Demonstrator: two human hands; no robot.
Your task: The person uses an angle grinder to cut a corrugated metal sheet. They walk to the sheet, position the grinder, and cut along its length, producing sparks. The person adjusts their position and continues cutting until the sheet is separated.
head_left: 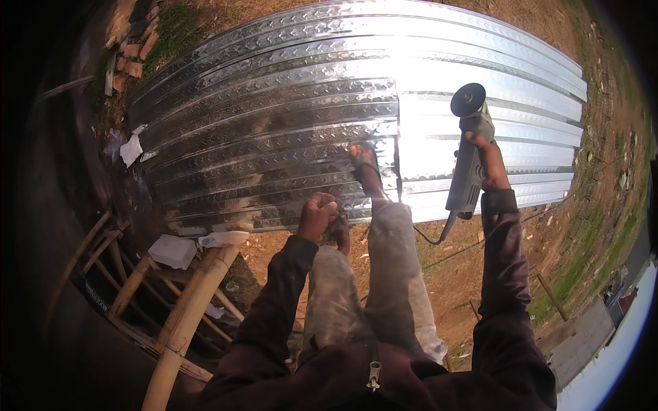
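Observation:
My right hand (490, 163) is wrapped round the body of an angle grinder (466, 175), a grey power tool held upright in view. Its dark round disc (468, 100) is at the far end, over the bright part of the metal sheets. A black cord (447, 226) leaves the grinder's near end. My left hand (317, 216) is closed in a loose fist above the near edge of the ribbed metal sheets (274, 130), with nothing seen in it. One of my sandalled feet (367, 161) rests on the sheets; the other is partly hidden behind my left hand.
Bamboo poles (192, 301) form a frame at the lower left, with a white block (173, 251) on it. White scraps (131, 150) and broken bricks (133, 60) lie to the far left. Bare soil and grass (603, 205) edge the right side. Sun glare whitens the right-hand sheets.

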